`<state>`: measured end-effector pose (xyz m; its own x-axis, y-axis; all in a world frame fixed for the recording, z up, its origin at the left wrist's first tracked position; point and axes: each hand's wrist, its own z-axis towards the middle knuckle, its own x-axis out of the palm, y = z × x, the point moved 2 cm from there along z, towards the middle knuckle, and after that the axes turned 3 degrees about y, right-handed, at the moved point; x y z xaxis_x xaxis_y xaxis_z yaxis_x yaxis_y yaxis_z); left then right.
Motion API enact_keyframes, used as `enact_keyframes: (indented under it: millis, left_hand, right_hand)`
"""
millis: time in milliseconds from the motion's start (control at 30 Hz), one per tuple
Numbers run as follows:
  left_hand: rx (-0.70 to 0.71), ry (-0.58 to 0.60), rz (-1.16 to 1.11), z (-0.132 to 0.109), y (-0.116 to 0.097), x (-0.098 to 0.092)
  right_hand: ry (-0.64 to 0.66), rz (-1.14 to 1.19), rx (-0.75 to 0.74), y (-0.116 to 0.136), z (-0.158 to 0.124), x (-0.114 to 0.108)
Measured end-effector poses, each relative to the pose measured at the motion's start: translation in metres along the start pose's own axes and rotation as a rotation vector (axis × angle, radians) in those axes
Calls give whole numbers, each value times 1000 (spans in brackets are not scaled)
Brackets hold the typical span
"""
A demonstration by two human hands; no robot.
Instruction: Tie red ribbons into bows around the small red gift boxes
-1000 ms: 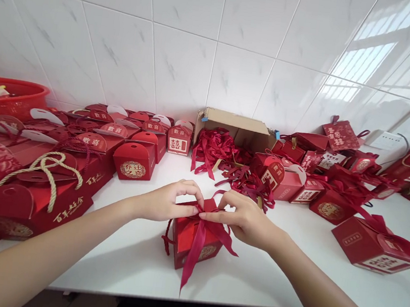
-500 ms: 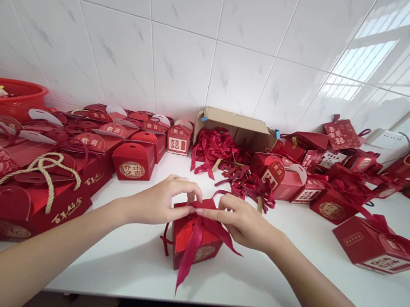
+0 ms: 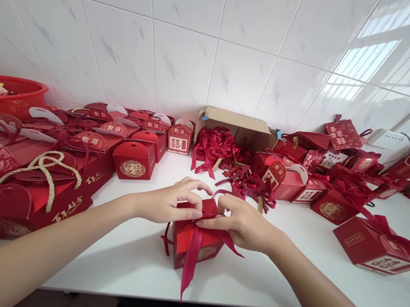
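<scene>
A small red gift box (image 3: 181, 255) with a gold emblem stands on the white table before me. Dark red ribbon (image 3: 190, 261) crosses its top, one tail hanging down the front past the box's base, another trailing right. At the knot, my left hand (image 3: 175, 200) pinches the ribbon between thumb and index finger. My right hand (image 3: 241, 221) meets it there, its fingertips pressed together on the same ribbon. The knot itself is mostly covered by the fingertips. A dark red cord hangs at the box's left side.
Many red gift boxes (image 3: 134, 160) crowd the left, beside a red plastic basin (image 3: 13, 100). Behind my hands, a cardboard box (image 3: 237, 120) lies with loose ribbons (image 3: 216, 147) spilling out. At right sits a ribbon-tied box (image 3: 360, 242); a power strip (image 3: 389, 140) is near the wall.
My left fingers have shifted slightly right across the knot, with the other fingers lifted and stretched further. The front ribbon tail has swung a little right. The box stays in place.
</scene>
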<state>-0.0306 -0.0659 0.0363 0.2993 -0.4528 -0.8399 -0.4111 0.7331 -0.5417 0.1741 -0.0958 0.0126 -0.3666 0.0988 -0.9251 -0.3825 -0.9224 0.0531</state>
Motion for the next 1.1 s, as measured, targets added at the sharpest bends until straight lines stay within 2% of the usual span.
enact_keyframes:
  millis: [100, 233, 300, 467, 633, 800, 967, 1100]
  left_hand:
    - [5, -52, 139, 1, 0, -4]
    - [34, -208, 358, -1, -9, -7]
    - [17, -258, 269, -1, -14, -3]
    - [-160, -374, -192, 3, -15, 17]
    - [-247, -470, -389, 8, -12, 29]
    - [-258, -490, -448, 8, -12, 31]
    - [-271, -442, -467, 5, -6, 30]
    - [-276, -372, -494, 0, -2, 26]
  right_hand:
    - [-2, -16, 4, 0, 0, 1]
    - [-17, 24, 12, -1, -1, 3]
    - [-61, 88, 15, -2, -2, 2]
    - [-228, 328, 145, -7, -3, -1]
    - [-374, 403, 285, -10, -1, 1]
    - [-424, 408, 387, -13, -4, 1]
    - [-463, 384, 488, -19, -17, -3]
    - [-429, 367, 458, -19, -21, 3]
